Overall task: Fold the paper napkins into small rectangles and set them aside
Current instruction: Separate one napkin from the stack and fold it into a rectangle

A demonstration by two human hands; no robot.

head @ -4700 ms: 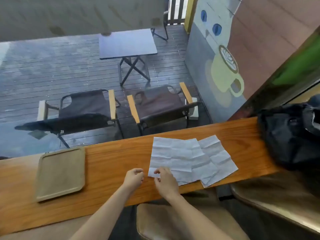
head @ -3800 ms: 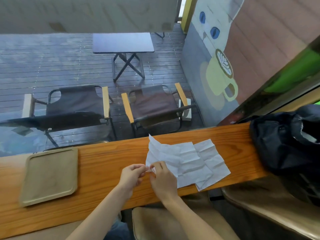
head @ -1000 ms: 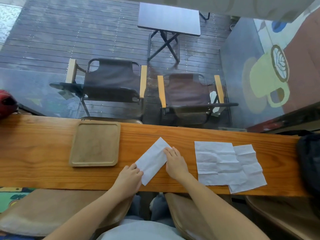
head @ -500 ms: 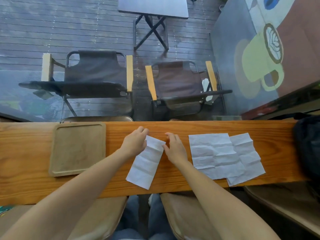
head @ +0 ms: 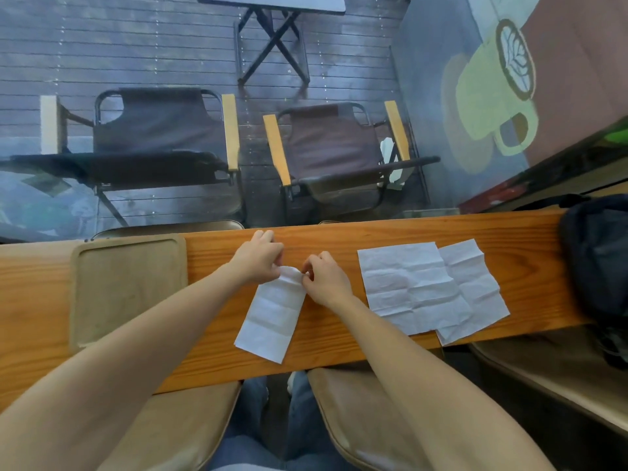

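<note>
Item: long white folded paper napkin strip, lying on the orange-brown wooden counter. Half a second ago both hands were resting at its far end with that end flat; now that end is curling up and over.

Left hand and right hand: sitting close together, each pinching a far corner of the strip, fingertips nearly meeting above the lifted edge.

Orientation: the strip's long axis is running from about 1 o'clock at the pinched end to 7 o'clock at the free end, which is stopping just short of the counter's near edge.

Surroundings: rounded tan wooden tray is lying at 9 o'clock from the strip, apart from it, with bare counter between. Two creased, unfolded white paper napkins are overlapping at 3 o'clock, the nearer corner of one jutting over the near edge. A black fabric bag is occupying the counter's right end. The counter's far edge is passing just beyond the left hand's knuckles.
</note>
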